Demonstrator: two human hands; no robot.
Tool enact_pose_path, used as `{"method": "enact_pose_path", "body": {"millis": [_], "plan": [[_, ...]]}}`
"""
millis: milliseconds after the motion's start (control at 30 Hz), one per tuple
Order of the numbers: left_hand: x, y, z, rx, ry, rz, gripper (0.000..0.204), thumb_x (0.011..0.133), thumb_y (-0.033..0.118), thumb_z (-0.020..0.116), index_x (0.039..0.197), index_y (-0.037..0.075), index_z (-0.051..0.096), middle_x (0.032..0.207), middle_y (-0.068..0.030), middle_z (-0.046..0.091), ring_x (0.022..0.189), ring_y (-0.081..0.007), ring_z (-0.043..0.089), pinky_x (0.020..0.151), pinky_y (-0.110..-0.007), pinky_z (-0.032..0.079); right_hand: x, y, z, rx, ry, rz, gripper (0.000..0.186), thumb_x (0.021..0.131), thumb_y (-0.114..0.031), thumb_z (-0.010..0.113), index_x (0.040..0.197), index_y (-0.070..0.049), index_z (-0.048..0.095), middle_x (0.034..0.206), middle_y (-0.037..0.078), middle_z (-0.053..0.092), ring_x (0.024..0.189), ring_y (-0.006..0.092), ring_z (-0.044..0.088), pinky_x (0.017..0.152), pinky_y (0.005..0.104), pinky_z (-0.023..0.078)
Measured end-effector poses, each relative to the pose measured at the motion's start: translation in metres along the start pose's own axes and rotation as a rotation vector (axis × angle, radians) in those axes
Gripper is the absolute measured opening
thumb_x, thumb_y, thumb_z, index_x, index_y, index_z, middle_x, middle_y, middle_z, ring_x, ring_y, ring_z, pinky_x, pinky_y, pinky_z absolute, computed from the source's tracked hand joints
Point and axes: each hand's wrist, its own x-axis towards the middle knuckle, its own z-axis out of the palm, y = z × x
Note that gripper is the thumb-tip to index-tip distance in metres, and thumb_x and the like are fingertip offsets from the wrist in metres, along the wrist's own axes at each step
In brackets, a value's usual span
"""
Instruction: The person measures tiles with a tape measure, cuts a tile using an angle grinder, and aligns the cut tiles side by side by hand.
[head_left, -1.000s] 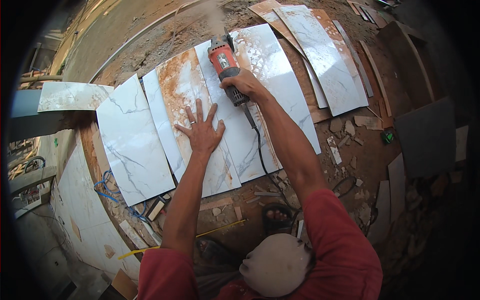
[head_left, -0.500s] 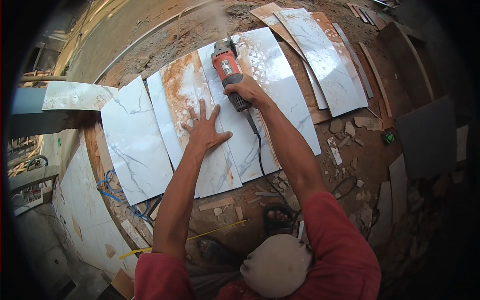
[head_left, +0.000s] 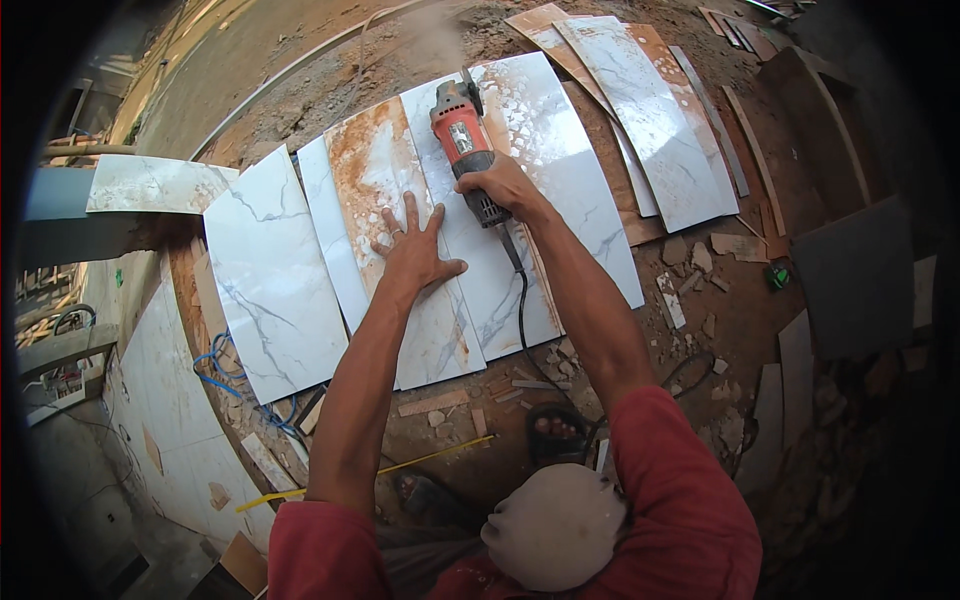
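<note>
My right hand (head_left: 497, 187) is wrapped round the black rear body of a red angle grinder (head_left: 462, 137). The grinder's disc (head_left: 473, 92) stands edge-on at the far part of a white marbled tile (head_left: 550, 150), and dust (head_left: 435, 45) rises beyond it. A black cord runs from the grinder back between my arms. My left hand (head_left: 413, 255) lies with spread fingers on a neighbouring tile (head_left: 430, 340) stained brown with soil. White chips are scattered on the tile right of the disc.
Another marbled tile (head_left: 270, 270) lies at the left, and stacked tiles (head_left: 650, 130) lie far right. A yellow tape measure blade (head_left: 400, 467), blue cord (head_left: 215, 365), a green tape measure (head_left: 777, 275) and broken tile bits (head_left: 670, 300) lie on the dirt. My sandalled foot (head_left: 555, 435) is close by.
The disc and grinder have shifted very slightly, nearer to me. My left hand stays on the tile, its fingers drawn a little closer together. Dust still rises.
</note>
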Motion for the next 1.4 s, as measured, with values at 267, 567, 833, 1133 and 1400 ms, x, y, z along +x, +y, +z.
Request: {"method": "enact_pose_path", "body": {"millis": [267, 567, 833, 1133, 1400], "plan": [[0.003, 0.001, 0.002, -0.004, -0.002, 0.0, 0.112, 0.059, 0.055, 0.084, 0.152, 0.024, 0.03, 0.161, -0.0214, -0.001, 0.14, -0.0617, 0.003, 0.094, -0.085, 0.022, 0.007, -0.007, -0.004, 0.024, -0.046, 0.113, 0.047, 0.06, -0.025, 0.079, 0.092, 0.006, 0.065, 0.081, 0.014, 0.066, 0.065, 0.0212, 0.063, 0.057, 0.0326, 0.05], [0.003, 0.001, 0.001, 0.009, -0.019, -0.006, 0.111, 0.06, 0.052, 0.084, 0.152, 0.024, 0.03, 0.161, -0.0216, -0.001, 0.14, -0.0617, 0.003, 0.094, -0.085, 0.022, -0.008, 0.007, 0.0, -0.055, 0.004, 0.041, 0.049, 0.059, -0.026, 0.08, 0.093, 0.006, 0.065, 0.083, 0.015, 0.067, 0.069, 0.0229, 0.064, 0.064, 0.0329, 0.051], [0.004, -0.004, 0.004, -0.02, -0.003, -0.005, 0.111, 0.059, 0.052, 0.084, 0.151, 0.024, 0.03, 0.161, -0.0208, -0.002, 0.14, -0.0612, 0.002, 0.093, -0.085, 0.021, -0.005, -0.003, -0.001, -0.028, -0.025, 0.072, 0.052, 0.058, -0.027, 0.08, 0.094, 0.008, 0.065, 0.084, 0.017, 0.067, 0.067, 0.0233, 0.064, 0.061, 0.0331, 0.052], [0.005, 0.0, 0.004, -0.019, -0.007, -0.009, 0.111, 0.059, 0.051, 0.085, 0.152, 0.024, 0.03, 0.162, -0.0199, -0.002, 0.14, -0.0606, 0.001, 0.094, -0.085, 0.021, -0.005, 0.016, 0.0, 0.007, -0.009, 0.021, 0.049, 0.058, -0.026, 0.08, 0.092, 0.007, 0.065, 0.081, 0.015, 0.067, 0.065, 0.0223, 0.064, 0.059, 0.033, 0.051], [0.003, 0.001, 0.001, -0.028, -0.005, -0.012, 0.11, 0.058, 0.05, 0.085, 0.151, 0.024, 0.031, 0.161, -0.0203, -0.002, 0.141, -0.0601, 0.001, 0.095, -0.085, 0.02, -0.013, 0.004, -0.002, 0.002, -0.017, 0.06, 0.048, 0.059, -0.025, 0.079, 0.091, 0.008, 0.065, 0.08, 0.015, 0.067, 0.065, 0.0212, 0.063, 0.059, 0.0325, 0.05]]}}
